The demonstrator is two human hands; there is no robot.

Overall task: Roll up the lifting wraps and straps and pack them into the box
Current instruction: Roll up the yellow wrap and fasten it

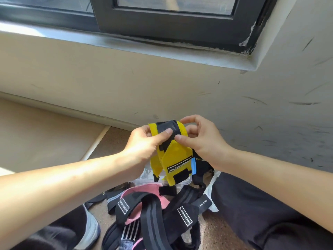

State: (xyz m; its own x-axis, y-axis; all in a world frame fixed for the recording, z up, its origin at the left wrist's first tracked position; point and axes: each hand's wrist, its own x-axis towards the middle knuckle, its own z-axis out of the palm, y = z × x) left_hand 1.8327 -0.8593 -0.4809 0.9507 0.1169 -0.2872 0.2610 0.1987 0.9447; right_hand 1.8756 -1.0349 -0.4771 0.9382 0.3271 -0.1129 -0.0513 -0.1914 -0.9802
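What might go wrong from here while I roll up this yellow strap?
1. The left hand and right hand pinch only the top of the yellow strap; its loose tails hang free, so the roll may come out slack or spring open.
2. The tangled wraps beside the clear box may snag one another when lifted.

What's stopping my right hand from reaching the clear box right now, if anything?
Probably not reachable yet: the right hand pinches the yellow strap, which hangs in front of the clear box and hides most of it. The left hand grips the strap too, so letting go looks easy.
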